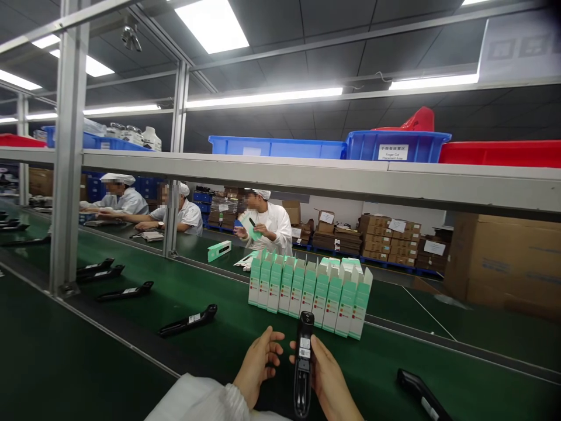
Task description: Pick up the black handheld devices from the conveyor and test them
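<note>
Head view | long black thing (303,363) is gripped by right hand (328,374), pointing away | left hand (258,363) is spread, empty, on its left

Belt (228,292): foreground, passing below the shelf (263,171).
Handheld device (303,368): in the right hand (328,371); left hand (256,365) to its left, apart from it.
Carton row (309,286): on the belt, beyond both hands, its members standing side by side.
Loose devices (188,321): on the belt, strung out to the left of the hands; a further device (423,394) to the right.
Lone carton (219,251): beyond the belt's near part, left of the row.
Co-workers (276,225): three, on the far side, left to centre.
Bins (280,148): on the shelf.
Stacked boxes (390,237): background, behind the row.
Large box (517,263): right of the stacked boxes.
</note>
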Demonstrator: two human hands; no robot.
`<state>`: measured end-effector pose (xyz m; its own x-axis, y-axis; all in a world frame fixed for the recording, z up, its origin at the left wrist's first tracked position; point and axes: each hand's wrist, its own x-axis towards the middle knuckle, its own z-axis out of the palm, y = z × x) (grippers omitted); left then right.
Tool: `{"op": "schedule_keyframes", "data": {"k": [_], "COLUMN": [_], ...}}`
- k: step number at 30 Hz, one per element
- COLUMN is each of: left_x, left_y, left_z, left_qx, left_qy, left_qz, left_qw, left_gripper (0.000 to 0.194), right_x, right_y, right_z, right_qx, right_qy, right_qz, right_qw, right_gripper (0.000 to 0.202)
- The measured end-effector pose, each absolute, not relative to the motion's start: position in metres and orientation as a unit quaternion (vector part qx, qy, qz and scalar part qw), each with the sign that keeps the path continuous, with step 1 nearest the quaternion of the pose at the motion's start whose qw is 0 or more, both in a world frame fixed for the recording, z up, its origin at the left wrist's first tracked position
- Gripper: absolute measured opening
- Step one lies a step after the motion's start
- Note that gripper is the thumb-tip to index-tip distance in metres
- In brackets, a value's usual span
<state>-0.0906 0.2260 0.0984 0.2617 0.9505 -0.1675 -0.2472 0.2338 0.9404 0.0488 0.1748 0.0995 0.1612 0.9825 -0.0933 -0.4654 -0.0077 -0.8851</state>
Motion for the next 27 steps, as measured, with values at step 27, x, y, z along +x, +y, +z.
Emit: {"op": "schedule_keyframes", "data": {"k": [27], "left_x": [-0.122], "left_y": [0.250], "left_z": [0.103], "left_qx": [0.782], "left_qy": [0.512], "left_qz": [0.310], "left_qw": [0.175], "left_gripper": [0.033], "right_x": [0.063], "right_y": [0.191], "right_z": [0.064], "right_qx": [-0.631], "right_qy": [-0.623], "right_qz": [0.119], "right_qw": [0.446], "right_gripper": [0.033]}}
